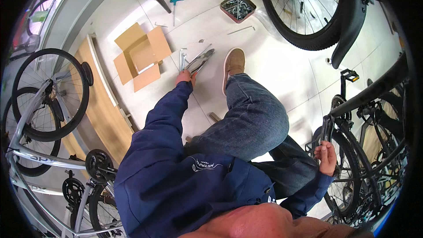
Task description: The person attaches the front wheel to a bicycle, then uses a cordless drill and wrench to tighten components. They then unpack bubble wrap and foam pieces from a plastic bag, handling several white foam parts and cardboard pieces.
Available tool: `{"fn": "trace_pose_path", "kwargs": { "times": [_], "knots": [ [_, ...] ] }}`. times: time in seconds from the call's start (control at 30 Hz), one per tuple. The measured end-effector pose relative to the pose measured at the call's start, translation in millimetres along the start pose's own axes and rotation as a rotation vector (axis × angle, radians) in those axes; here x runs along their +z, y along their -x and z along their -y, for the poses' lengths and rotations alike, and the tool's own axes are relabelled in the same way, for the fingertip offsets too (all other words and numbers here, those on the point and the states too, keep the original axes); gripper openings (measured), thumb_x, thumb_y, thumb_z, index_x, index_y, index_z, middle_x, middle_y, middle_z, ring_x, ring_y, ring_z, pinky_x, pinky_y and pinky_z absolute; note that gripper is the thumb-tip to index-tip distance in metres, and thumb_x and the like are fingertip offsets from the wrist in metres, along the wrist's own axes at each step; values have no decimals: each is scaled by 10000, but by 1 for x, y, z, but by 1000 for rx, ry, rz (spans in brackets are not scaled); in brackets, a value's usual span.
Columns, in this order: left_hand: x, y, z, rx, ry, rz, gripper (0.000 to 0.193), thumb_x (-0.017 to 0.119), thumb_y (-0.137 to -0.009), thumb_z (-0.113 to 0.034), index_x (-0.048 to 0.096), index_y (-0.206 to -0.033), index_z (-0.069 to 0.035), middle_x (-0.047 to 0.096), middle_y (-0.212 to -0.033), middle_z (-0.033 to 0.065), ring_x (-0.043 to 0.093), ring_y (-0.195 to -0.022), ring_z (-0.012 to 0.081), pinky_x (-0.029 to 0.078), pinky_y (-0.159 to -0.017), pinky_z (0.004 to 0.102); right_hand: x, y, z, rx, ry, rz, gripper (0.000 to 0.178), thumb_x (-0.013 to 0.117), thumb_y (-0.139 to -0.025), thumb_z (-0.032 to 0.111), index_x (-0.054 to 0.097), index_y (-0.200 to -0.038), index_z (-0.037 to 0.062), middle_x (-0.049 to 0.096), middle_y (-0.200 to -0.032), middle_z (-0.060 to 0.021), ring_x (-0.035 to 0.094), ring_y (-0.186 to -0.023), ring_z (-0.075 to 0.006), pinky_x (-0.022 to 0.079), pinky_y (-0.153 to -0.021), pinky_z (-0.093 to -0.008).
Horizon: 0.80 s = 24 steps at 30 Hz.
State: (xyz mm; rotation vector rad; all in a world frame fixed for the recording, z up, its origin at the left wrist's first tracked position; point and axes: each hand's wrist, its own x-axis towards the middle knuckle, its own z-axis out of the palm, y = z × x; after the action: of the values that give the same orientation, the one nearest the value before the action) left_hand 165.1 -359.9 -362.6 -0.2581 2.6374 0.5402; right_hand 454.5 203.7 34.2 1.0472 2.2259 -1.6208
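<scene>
My left hand (185, 77) is low over the tiled floor, its fingers closed round a bunch of hand tools. Among these are a pair of pliers (206, 57) with dark jaws and a silver hex key (183, 57); some handles are hidden under the hand. At the right, my right hand (327, 158) has its fingers pinched on the lower end of a long black part (326, 128) beside a bicycle. What that part is, and whether it is joined to the bicycle, I cannot make out.
An open cardboard box (143, 57) stands left of the tools. Farther off lie a teal-handled T-wrench (174, 9), a long hex key (241, 30) and a tin of small hardware (238, 8). Bicycles crowd both sides; a wheel (304, 46) is at the far right.
</scene>
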Motion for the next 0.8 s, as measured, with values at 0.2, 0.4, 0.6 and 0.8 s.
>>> {"fn": "trace_pose_path", "kwargs": {
  "times": [0.2, 0.4, 0.6, 0.8],
  "knots": [
    [-45, -65, -3, 112, 245, -273, 261, 656, -925, -287, 723, -1037, -60, 707, -1012, 228, 679, -998, 418, 548, -879, 491, -2, -12, 2, 34, 11, -4, 283, 590, -1093, 255, 591, -1268, 33, 682, -927, -40, 611, -773, -104, 495, -683, -241],
    [-89, -209, -22, -37, 191, -415, 399, 584, -940, -224, 662, -1284, -38, 717, -1138, 251, 681, -1097, 435, 546, -956, 496, -3, -27, 1, 112, 32, 75, 328, 626, -1070, 358, 603, -1248, 83, 688, -912, -21, 626, -745, -99, 510, -660, -246],
    [-96, -327, -12, -491, 123, -409, 359, 596, -952, -267, 672, -1243, -70, 690, -1216, 241, 679, -1125, 427, 546, -986, 490, 6, -45, 16, 297, 36, 59, 339, 604, -1080, 327, 600, -1268, 45, 704, -911, -69, 644, -731, -128, 541, -644, -265],
    [-99, -343, 15, -348, -257, -407, 243, 597, -961, -227, 754, -1016, -51, 713, -1142, 251, 707, -1109, 380, 576, -938, 465, 20, -59, 34, 450, 60, 34, 364, 678, -1037, 367, 618, -1227, 63, 712, -897, -37, 661, -747, -107, 541, -642, -250]
  ]
}}
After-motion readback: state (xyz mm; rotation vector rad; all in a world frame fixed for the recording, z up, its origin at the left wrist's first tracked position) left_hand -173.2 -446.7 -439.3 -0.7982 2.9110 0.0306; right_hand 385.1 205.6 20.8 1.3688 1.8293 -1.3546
